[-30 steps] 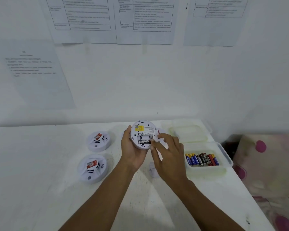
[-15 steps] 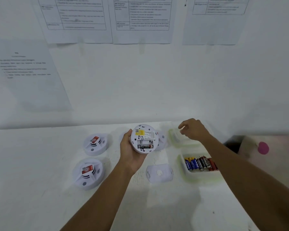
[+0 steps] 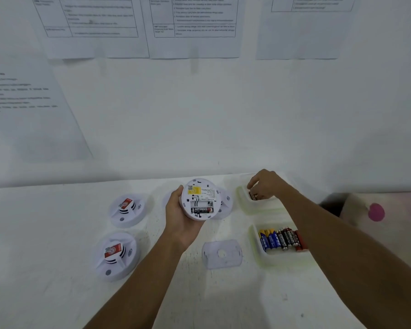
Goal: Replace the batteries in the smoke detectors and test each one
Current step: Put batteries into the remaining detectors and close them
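Currently, your left hand (image 3: 180, 224) cups the smoke detector (image 3: 199, 198) by its rim, back facing you, above the tabletop (image 3: 57, 293). One seated cell (image 3: 202, 210) shows in the open compartment. Your right hand (image 3: 268, 184) reaches into the far tray (image 3: 247, 207), fingertips pinching a dark battery (image 3: 253, 195). Hold the detector level so the seated cell stays put. Keep the far tray's contents apart from the row of batteries (image 3: 280, 239) in the near tray (image 3: 261, 255). Match polarity marks when loading. The cover plate (image 3: 222, 254) lies just before you.
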